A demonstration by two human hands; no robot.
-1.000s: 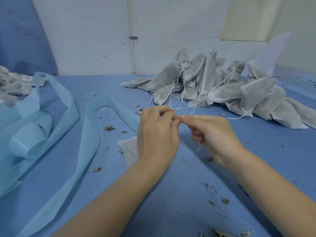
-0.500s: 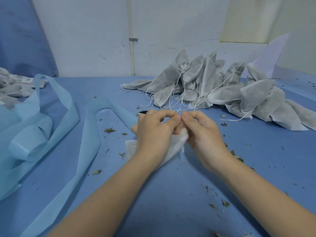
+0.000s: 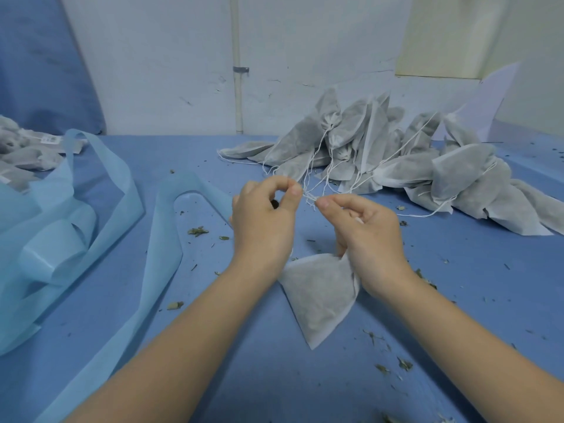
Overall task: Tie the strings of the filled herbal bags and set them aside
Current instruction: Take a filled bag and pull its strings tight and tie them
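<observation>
The bag (image 3: 320, 297) hangs at the table's (image 3: 274, 377) centre under the right hand (image 3: 370, 236), its tip pointing to 6 o'clock. Its strings (image 3: 309, 198) stretch between both hands: the left hand (image 3: 264, 222) pinches them with thumb and forefinger, and the right pinches them too. A bag pile (image 3: 396, 166) lies at 1 o'clock, blue strips (image 3: 91, 233) at 9.

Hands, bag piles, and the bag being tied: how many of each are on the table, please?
Hands: 2, left and right
Bag being tied: 1
Bag piles: 2, right pile and left pile
Total: 5
</observation>
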